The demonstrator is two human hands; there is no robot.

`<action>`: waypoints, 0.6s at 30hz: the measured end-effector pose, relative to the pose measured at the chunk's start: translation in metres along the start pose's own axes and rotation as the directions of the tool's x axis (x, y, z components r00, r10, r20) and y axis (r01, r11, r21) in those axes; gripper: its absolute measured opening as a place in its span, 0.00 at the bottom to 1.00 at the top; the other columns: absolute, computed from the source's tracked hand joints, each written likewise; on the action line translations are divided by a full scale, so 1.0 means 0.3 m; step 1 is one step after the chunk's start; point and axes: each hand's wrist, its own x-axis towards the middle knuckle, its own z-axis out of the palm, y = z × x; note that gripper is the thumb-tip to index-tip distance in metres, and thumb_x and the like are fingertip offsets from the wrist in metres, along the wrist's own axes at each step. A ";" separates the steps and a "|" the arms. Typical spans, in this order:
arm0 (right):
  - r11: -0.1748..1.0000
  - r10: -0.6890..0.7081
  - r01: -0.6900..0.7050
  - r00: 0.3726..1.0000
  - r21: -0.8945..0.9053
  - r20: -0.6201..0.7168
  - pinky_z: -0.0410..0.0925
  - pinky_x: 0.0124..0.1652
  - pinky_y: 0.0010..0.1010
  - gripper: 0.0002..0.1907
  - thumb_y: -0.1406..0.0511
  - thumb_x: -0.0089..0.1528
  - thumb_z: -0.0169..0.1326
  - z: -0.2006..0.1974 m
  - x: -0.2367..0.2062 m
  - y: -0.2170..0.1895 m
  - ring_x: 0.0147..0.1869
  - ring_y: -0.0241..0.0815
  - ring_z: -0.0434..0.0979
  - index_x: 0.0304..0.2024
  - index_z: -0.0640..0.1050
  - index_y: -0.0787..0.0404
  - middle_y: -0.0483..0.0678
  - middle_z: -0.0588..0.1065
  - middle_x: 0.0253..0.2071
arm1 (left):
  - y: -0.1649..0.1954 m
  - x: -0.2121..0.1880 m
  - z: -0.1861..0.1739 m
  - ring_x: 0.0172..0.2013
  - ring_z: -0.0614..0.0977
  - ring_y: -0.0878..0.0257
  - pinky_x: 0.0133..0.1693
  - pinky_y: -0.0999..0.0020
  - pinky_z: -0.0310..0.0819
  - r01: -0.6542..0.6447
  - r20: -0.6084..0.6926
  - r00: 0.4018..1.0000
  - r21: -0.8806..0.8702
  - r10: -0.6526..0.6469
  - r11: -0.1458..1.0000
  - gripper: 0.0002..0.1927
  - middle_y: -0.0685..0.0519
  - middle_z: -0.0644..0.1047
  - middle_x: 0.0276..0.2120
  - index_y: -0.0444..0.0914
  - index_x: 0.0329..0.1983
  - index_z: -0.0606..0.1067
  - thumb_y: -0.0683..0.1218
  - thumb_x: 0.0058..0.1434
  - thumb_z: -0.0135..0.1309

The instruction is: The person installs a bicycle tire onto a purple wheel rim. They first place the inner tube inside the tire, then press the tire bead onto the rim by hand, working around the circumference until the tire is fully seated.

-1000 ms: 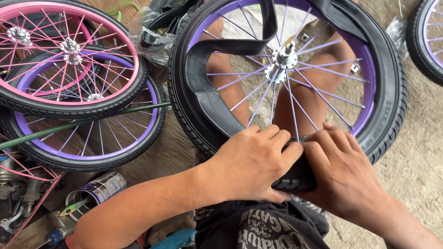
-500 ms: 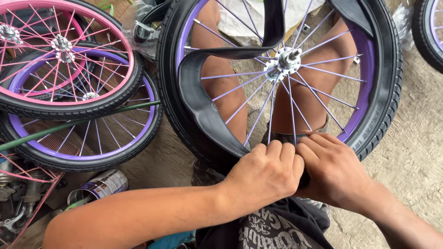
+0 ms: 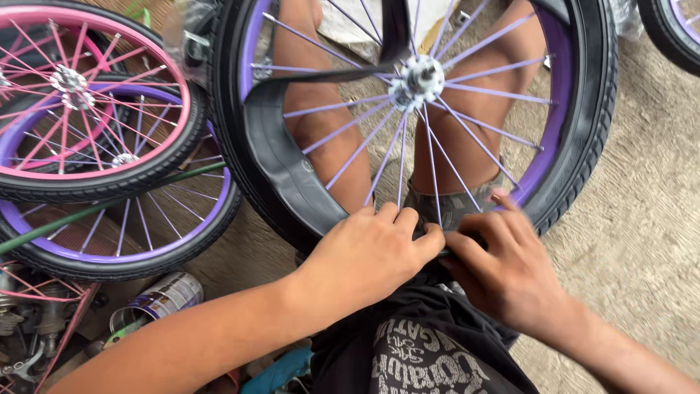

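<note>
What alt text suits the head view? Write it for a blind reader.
Both hands, left hand and right hand, press a black inner tube into a purple-rimmed bicycle wheel against the person's lap. Two more wheels lie stacked to the left.

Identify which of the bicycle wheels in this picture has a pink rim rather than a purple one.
The pink-rimmed wheel at the upper left, lying on top of a purple-rimmed wheel. The large wheel under both hands is purple-rimmed too.

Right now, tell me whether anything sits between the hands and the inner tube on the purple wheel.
Nothing visible does. The left hand and right hand both press directly on the black inner tube at the bottom of the purple wheel.
</note>
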 end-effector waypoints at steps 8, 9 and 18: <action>0.969 0.156 -0.165 0.986 -0.183 -0.058 0.46 0.72 0.61 0.42 0.43 0.45 0.68 0.007 -0.120 0.013 0.64 0.55 0.71 0.52 0.74 0.62 0.54 0.73 0.52 | 0.009 -0.012 0.023 0.37 0.79 0.61 0.36 0.66 0.72 -0.011 -0.085 0.996 0.047 0.015 0.999 0.14 0.54 0.74 0.33 0.38 0.47 0.75 0.45 0.58 0.52; 0.973 0.156 -0.155 0.988 -0.168 -0.010 0.45 0.72 0.61 0.41 0.45 0.44 0.68 0.009 -0.119 0.025 0.64 0.55 0.71 0.52 0.75 0.62 0.53 0.74 0.51 | 0.006 -0.009 0.028 0.37 0.79 0.61 0.36 0.66 0.73 -0.007 -0.063 0.998 0.034 0.009 0.999 0.12 0.54 0.74 0.33 0.39 0.46 0.74 0.45 0.59 0.53; 0.985 0.114 -0.109 0.993 0.133 -0.033 0.47 0.73 0.66 0.42 0.49 0.37 0.74 0.034 -0.137 0.126 0.54 0.54 0.69 0.45 0.71 0.59 0.50 0.72 0.43 | 0.044 -0.006 0.012 0.37 0.76 0.58 0.34 0.65 0.69 0.005 -0.195 0.980 -0.097 -0.024 0.995 0.21 0.51 0.71 0.33 0.39 0.36 0.72 0.58 0.49 0.55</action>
